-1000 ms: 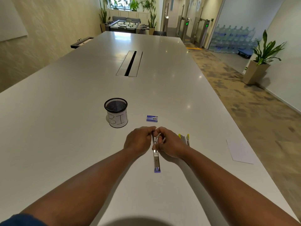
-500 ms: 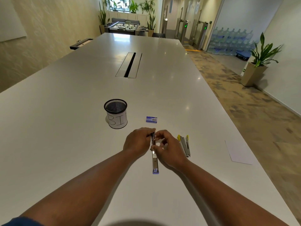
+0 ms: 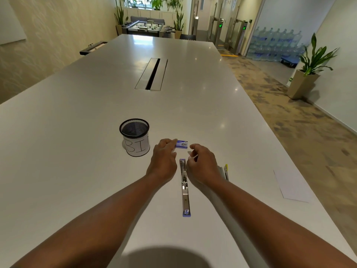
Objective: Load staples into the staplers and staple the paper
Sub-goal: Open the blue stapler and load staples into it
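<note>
A purple-tipped stapler lies opened out flat on the white table, pointing away from me. My left hand is just left of its far end, and its fingertips touch the left end of a small blue staple box lying on the table. My right hand hovers right of the stapler's far end and pinches a small pale strip, apparently staples. A yellow-tipped stapler lies partly hidden behind my right hand. A white sheet of paper rests near the table's right edge.
A black mesh cup with a paper label reading "BIN" stands left of my left hand. A cable slot runs down the table's middle. The table's right edge drops to carpeted floor with a potted plant.
Both hands have let go of the purple stapler and lifted off it. My left hand has reached forward to the staple box; my right hand has drawn slightly away with the pale strip.
</note>
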`<state>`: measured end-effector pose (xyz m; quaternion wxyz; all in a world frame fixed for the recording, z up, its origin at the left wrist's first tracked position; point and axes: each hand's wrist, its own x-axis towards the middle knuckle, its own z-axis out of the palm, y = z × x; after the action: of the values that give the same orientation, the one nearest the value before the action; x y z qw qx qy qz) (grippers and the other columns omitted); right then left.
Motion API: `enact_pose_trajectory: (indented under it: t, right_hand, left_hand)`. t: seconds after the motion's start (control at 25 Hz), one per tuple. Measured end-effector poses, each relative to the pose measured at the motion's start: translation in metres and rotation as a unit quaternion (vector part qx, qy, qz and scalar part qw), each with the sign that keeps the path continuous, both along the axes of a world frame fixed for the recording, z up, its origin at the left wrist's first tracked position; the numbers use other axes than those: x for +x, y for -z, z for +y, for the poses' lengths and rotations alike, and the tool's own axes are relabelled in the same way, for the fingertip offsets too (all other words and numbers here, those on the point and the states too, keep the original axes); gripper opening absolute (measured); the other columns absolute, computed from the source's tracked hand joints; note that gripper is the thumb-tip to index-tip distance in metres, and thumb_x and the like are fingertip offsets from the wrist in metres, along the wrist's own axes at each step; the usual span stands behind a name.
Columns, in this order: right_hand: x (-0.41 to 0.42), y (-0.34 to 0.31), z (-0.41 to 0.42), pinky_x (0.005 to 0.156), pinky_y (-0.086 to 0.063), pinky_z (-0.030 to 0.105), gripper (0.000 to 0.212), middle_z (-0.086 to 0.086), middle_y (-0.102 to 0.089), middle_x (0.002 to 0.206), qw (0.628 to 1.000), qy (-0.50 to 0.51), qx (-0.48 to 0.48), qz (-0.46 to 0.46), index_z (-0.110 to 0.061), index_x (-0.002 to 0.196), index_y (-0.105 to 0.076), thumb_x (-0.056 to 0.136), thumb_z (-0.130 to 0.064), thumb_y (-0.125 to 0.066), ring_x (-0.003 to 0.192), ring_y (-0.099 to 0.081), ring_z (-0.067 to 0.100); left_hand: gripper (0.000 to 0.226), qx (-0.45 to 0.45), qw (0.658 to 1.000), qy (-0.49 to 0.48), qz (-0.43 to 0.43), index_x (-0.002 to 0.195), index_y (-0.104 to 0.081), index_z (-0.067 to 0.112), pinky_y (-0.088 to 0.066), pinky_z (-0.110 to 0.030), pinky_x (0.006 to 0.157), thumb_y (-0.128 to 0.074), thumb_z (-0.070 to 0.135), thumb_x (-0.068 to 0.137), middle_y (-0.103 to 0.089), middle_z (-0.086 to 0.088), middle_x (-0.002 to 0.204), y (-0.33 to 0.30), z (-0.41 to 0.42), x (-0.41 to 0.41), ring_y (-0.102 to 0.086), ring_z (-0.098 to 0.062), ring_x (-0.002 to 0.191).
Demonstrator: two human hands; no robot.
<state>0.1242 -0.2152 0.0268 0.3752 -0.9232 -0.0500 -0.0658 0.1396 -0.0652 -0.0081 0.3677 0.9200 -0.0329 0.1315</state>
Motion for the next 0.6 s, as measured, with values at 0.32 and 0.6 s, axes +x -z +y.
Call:
enact_pose_trajectory:
  t: [0.32, 0.6]
  right_hand:
    - [0.069, -0.013, -0.01, 0.093, -0.05, 0.037, 0.055, 0.01, -0.068, 0.118, 0.983, -0.073, -0.135, 0.103, -0.01, 0.139, -0.054, 0.089, -0.02, -0.074, 0.109, -0.062, 0.027]
    - [0.088, -0.008, -0.018, 0.074, -0.048, 0.025, 0.038, 0.001, -0.071, 0.098, 0.986, -0.095, -0.062, 0.121, -0.019, 0.121, -0.071, 0.084, -0.019, -0.08, 0.093, -0.063, 0.017]
  left_hand:
    - [0.045, 0.01, 0.998, 0.046, 0.029, 0.14, -0.06, 0.025, -0.044, -0.036, 0.096, -0.065, 0.026, 0.095, -0.05, 0.007, 0.12, 0.0, 0.0, 0.049, -0.052, -0.019, 0.111]
    - [0.026, 0.003, 0.997, 0.075, 0.02, 0.118, -0.072, 0.029, -0.046, -0.04, 0.092, -0.065, 0.026, 0.093, -0.058, 0.008, 0.11, 0.005, 0.001, 0.058, -0.054, -0.022, 0.108]
